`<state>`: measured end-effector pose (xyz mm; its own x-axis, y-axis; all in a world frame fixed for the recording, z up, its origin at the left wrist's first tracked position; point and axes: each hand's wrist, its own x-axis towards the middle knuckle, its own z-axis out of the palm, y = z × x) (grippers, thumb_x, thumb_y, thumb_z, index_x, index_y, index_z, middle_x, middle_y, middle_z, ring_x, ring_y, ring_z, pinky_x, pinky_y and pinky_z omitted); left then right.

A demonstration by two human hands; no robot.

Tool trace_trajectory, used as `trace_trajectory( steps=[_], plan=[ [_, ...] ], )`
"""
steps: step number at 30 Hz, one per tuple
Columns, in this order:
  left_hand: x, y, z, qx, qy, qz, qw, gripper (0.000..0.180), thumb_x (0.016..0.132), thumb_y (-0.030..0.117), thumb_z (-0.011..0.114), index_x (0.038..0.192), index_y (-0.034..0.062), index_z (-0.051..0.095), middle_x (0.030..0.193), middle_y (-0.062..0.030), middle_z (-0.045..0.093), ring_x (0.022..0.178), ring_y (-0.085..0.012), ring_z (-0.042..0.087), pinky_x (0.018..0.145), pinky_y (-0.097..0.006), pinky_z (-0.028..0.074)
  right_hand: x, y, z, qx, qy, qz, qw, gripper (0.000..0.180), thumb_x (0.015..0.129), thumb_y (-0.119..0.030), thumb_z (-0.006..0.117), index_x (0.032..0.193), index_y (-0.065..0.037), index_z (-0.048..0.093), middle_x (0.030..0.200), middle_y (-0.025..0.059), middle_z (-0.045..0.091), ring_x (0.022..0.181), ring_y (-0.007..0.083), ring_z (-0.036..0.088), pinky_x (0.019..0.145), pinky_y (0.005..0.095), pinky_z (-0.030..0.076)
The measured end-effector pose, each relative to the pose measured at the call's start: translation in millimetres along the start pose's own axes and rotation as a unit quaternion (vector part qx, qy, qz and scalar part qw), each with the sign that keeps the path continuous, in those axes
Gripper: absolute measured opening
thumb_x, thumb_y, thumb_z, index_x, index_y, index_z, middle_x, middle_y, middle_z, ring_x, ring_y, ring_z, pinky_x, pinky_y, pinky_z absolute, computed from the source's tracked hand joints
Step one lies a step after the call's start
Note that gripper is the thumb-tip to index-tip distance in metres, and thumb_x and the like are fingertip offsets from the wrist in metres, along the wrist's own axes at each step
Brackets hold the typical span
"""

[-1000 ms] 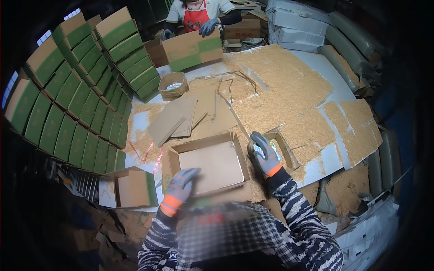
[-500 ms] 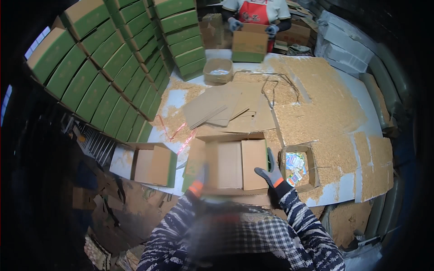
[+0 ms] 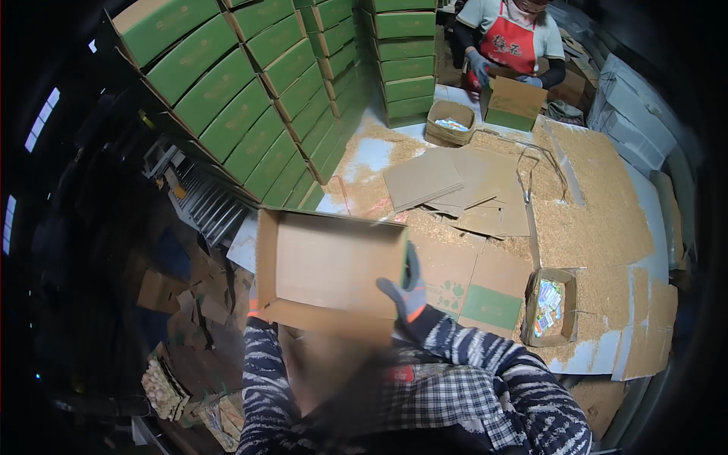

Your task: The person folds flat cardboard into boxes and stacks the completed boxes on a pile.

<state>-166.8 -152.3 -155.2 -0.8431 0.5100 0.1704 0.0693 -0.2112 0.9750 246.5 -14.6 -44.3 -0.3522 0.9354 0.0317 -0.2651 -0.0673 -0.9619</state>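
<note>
An open cardboard box with green outer sides is held in front of me, tilted so its bare brown inside faces up toward me. My right hand, in a grey glove with an orange cuff, grips the box's right wall, thumb over the rim and fingers along the outer side. At the near left corner, only the orange cuff of my left hand shows; the box hides its fingers. Right of the box, a flat cardboard piece with a green panel lies on the table.
Green-and-brown boxes stand in tall stacks at left. Cardboard sheets lie mid-table among wood shavings. Small open boxes hold colourful packets. Across the table, a co-worker in a red apron handles another box.
The box between my hands has come up off the table and moved left, tilting. The view has turned left. The flat cardboard with the green panel now shows. The co-worker's box has been tilted.
</note>
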Motion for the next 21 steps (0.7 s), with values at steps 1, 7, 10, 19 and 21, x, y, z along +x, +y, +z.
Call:
trace_trajectory(
  steps=[1,7,10,19,21],
  plan=[
    [4,-16,-5,0.01,-0.014,-0.016,1.0,0.046,0.096,0.012,0.044,0.14,0.0002,0.042,0.131,-0.0113,0.054,0.115,-0.0228,0.054,0.098,-0.034,0.044,5,12,20,-0.014,-0.001,0.027,1.0,0.105,0.077,-0.029,0.08,0.153,-0.002,0.013,0.153,0.0187,0.028,0.139,0.0284,0.031,0.113,0.0382,0.028],
    [-7,-80,-36,0.026,-0.028,-0.095,0.995,0.046,0.101,0.027,0.045,0.141,0.0055,0.04,0.136,-0.0109,0.05,0.123,-0.026,0.048,0.103,-0.038,0.042,47,86,45,-0.112,-0.153,0.226,0.955,0.098,0.079,-0.051,0.075,0.149,-0.002,0.027,0.134,0.0207,0.053,0.123,0.0288,0.052,0.102,0.0377,0.042],
    [-67,-84,-30,-0.215,0.128,-0.273,0.929,0.042,0.1,0.034,0.049,0.13,0.0052,0.051,0.117,-0.0073,0.057,0.096,-0.0229,0.056,0.103,-0.042,0.041,39,78,-40,-0.226,-0.164,0.094,0.956,0.063,0.089,-0.041,0.066,0.14,-0.009,0.047,0.119,0.0148,0.064,0.107,0.0277,0.062,0.094,0.0373,0.048],
    [-214,36,262,0.273,-0.572,0.216,0.743,0.043,0.082,0.013,0.064,0.125,0.0073,0.06,0.123,-0.0178,0.06,0.12,-0.0349,0.053,0.105,-0.044,0.04,-112,71,-181,-0.711,-0.145,-0.069,0.685,0.083,0.081,-0.045,0.066,0.144,-0.001,0.035,0.152,0.026,0.028,0.142,0.0422,0.024,0.117,0.0531,0.017],
    [-202,19,313,0.325,-0.517,0.275,0.743,0.059,0.081,0.025,0.069,0.135,0.0082,0.052,0.14,-0.0201,0.047,0.133,-0.0396,0.037,0.112,-0.048,0.03,-122,110,-172,-0.69,-0.237,-0.095,0.677,0.082,0.082,-0.041,0.066,0.146,-0.003,0.033,0.153,0.0239,0.027,0.143,0.0413,0.023,0.118,0.0523,0.018]
  ],
)
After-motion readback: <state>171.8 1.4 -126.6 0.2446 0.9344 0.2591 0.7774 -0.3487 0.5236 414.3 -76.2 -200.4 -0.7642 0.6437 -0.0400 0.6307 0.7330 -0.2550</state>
